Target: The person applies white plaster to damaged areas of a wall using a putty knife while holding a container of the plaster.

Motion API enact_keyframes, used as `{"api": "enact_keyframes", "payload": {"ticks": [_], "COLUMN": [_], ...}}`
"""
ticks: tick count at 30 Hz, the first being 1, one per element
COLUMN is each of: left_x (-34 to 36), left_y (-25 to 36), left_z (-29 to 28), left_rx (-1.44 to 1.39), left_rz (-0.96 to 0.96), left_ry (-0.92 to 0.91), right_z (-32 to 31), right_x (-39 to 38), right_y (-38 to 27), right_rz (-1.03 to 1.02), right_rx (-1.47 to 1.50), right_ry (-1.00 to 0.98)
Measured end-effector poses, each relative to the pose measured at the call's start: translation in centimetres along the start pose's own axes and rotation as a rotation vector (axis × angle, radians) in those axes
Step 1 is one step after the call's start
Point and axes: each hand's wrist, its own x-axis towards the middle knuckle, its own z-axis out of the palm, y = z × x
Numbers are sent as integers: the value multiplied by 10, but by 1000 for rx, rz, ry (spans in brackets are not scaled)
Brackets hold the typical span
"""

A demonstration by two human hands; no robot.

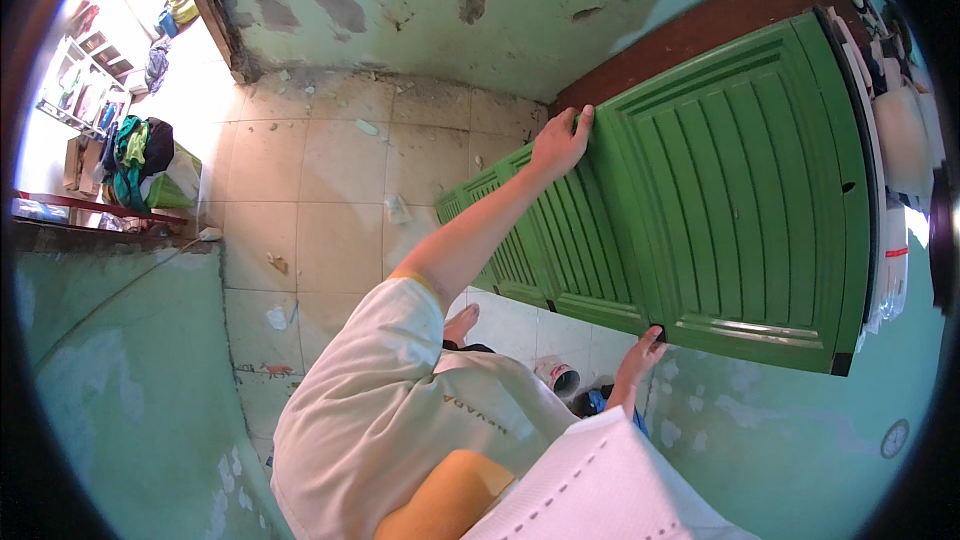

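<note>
A tall green louvered panel, made of several sections with black corner pieces, slants across the right half of the head view. It looks like the front of a cabinet. My left hand reaches across to its far edge, where the fingers curl over at a joint between two sections. On the near edge, my right hand grips beside a small black fitting, thumb on the green face; part of this hand's grip is hidden. My right forearm is mostly covered by a white mask-like cloth.
Packages and papers are stacked against the panel's right end. A bucket stands on the floor near my foot. Debris lies on the tiles. Clothes and bags are heaped by the doorway at left. A round clock hangs on the green wall.
</note>
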Motion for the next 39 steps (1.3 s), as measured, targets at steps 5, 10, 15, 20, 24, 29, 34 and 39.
{"api": "enact_keyframes", "payload": {"ticks": [5, 10, 15, 20, 24, 29, 34, 39], "left_x": [-31, -67, -99, -115, -134, -148, -172, -204], "left_y": [-5, -11, -22, -22, -23, -18, -20, -22], "left_z": [8, 20, 32, 32, 32, 31, 38, 43], "left_rx": [24, 42, -11, -24, 4, 25, 17, 25], "left_rz": [3, 82, 144, 134, 123, 124, 221, 229], "left_ry": [76, 138, 91, 40, 31, 12, 35, 2], "right_z": [-20, -46, -65, -59, -67, -62, -74, -80], "right_x": [9, 15, 10, 9, 5, 17, 26, 30], "right_y": [26, 60, 86, 69, 61, 80, 88, 83], "right_rz": [-19, 7, -5, 34, 8, 77, -11, -60], "right_rx": [20, 60, 131, 255, 344, 437, 516, 536], "right_ry": [-1, 37, 87, 117, 99, 219, 123, 148]}}
